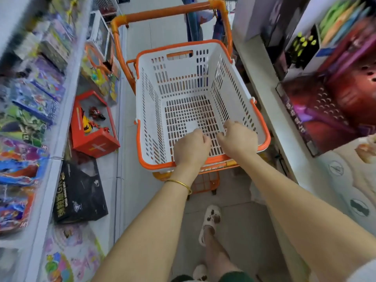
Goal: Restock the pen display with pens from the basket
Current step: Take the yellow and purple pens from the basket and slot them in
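Observation:
A white slotted basket [203,47] with an orange rim sits on an orange trolley [162,13] in the aisle ahead of me. Its floor and walls show no pens. Both my hands reach over the near rim into the basket. My left hand [191,148], with a gold bangle on the wrist, is knuckles-up with its fingers curled under. Just beside it, my right hand [239,138] has its fingers bent down against the basket floor near the right wall. Anything under either palm is hidden. No pen display is in view.
Shelves of boxed toys line the left side, with a red box [93,123] and a black box [79,192] low down. Shelving with red and purple boxes [329,110] stands on the right. The aisle is narrow; my slippered foot [210,220] is on the floor.

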A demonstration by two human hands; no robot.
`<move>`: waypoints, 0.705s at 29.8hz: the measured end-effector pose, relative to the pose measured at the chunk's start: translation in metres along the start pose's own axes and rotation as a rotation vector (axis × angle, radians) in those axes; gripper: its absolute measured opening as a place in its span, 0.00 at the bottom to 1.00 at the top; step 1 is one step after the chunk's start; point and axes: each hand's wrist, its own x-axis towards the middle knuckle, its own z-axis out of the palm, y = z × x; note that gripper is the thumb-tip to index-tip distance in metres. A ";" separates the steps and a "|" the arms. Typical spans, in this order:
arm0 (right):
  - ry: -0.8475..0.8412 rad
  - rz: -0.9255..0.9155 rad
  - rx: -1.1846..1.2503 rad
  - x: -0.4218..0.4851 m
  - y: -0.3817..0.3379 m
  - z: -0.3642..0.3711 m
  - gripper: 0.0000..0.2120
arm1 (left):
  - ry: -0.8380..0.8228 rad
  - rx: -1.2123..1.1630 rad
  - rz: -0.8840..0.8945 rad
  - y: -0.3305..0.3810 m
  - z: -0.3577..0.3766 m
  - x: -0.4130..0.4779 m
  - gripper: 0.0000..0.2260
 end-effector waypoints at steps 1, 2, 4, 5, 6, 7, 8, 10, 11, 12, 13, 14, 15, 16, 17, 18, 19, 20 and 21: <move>-0.001 -0.001 0.005 0.014 -0.003 0.001 0.12 | -0.005 -0.008 -0.012 -0.001 -0.001 0.015 0.12; -0.007 -0.002 0.013 0.027 -0.006 0.002 0.12 | -0.012 -0.019 -0.025 -0.001 -0.001 0.028 0.12; -0.013 0.011 0.033 0.053 -0.011 0.003 0.12 | -0.022 -0.020 -0.039 -0.001 -0.002 0.057 0.13; -0.017 0.020 0.039 0.066 -0.014 0.004 0.12 | -0.026 -0.014 -0.037 -0.001 -0.002 0.070 0.13; -0.020 0.027 0.043 0.079 -0.017 0.003 0.11 | -0.025 -0.009 -0.032 0.000 -0.003 0.084 0.13; -0.024 0.031 0.046 0.088 -0.019 0.002 0.11 | -0.025 -0.009 -0.028 0.000 -0.004 0.093 0.14; -0.028 0.039 0.041 0.103 -0.020 0.001 0.10 | -0.024 -0.011 -0.019 0.002 -0.005 0.108 0.14; -0.044 0.054 0.032 0.124 -0.023 0.000 0.08 | -0.033 -0.008 -0.004 0.004 -0.006 0.131 0.14; -0.050 0.062 0.029 0.133 -0.024 -0.001 0.07 | -0.036 -0.010 0.004 0.005 -0.007 0.141 0.13; -0.054 0.064 0.021 0.142 -0.026 -0.001 0.07 | -0.039 -0.011 0.011 0.005 -0.007 0.151 0.13; -0.055 0.067 0.015 0.150 -0.027 -0.001 0.07 | -0.044 -0.020 0.021 0.005 -0.007 0.160 0.13; -0.049 0.069 0.011 0.158 -0.028 -0.001 0.06 | -0.048 -0.028 0.033 0.005 -0.008 0.168 0.13; -0.045 0.076 0.015 0.166 -0.030 -0.002 0.06 | -0.053 -0.040 0.043 0.005 -0.008 0.177 0.13; -0.042 0.082 0.019 0.173 -0.032 -0.002 0.06 | -0.064 -0.047 0.056 0.004 -0.009 0.184 0.14; -0.043 0.089 0.021 0.178 -0.034 -0.002 0.06 | -0.079 -0.053 0.062 0.003 -0.009 0.190 0.14; -0.038 0.091 0.022 0.182 -0.036 -0.002 0.08 | -0.094 -0.057 0.068 0.001 -0.011 0.195 0.14; -0.031 0.096 0.024 0.186 -0.038 -0.001 0.09 | -0.106 -0.064 0.069 0.001 -0.012 0.199 0.15; -0.021 0.101 0.029 0.188 -0.040 -0.001 0.10 | -0.116 -0.067 0.073 0.000 -0.013 0.203 0.15; -0.011 0.115 0.038 0.190 -0.042 -0.001 0.09 | -0.124 -0.066 0.084 -0.001 -0.014 0.205 0.15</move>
